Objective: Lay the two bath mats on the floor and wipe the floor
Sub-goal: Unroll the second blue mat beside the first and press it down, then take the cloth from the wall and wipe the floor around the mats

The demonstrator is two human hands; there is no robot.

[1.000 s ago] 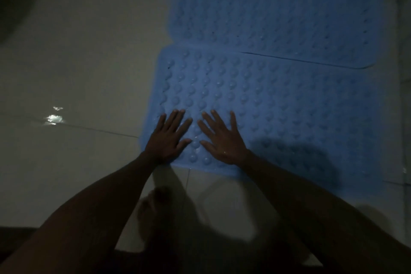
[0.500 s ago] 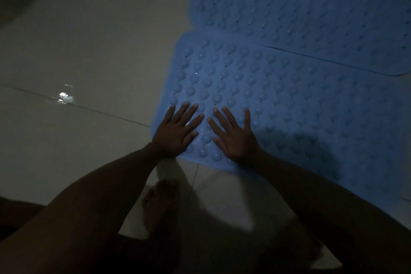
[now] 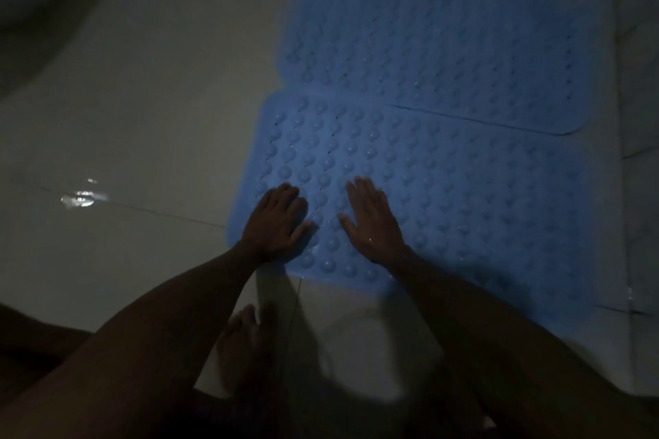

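Bath mats, two of them, blue rubber and bumpy, lie side by side on the pale tiled floor [image 3: 142, 118]. Nearest, a bare foot [image 3: 239, 342] stands on the tiles. Next comes the near blue bumpy mat [image 3: 463, 207], with its long side running left to right. The left hand [image 3: 276, 224] and the right hand [image 3: 372, 221] lie flat and open on its near left corner, holding nothing. I think they are pressing it down. To do that well, push with flat palms and work out toward the edges so no bump stays up. The far blue bumpy mat [image 3: 445, 46] runs the same way, its near edge touching the first mat
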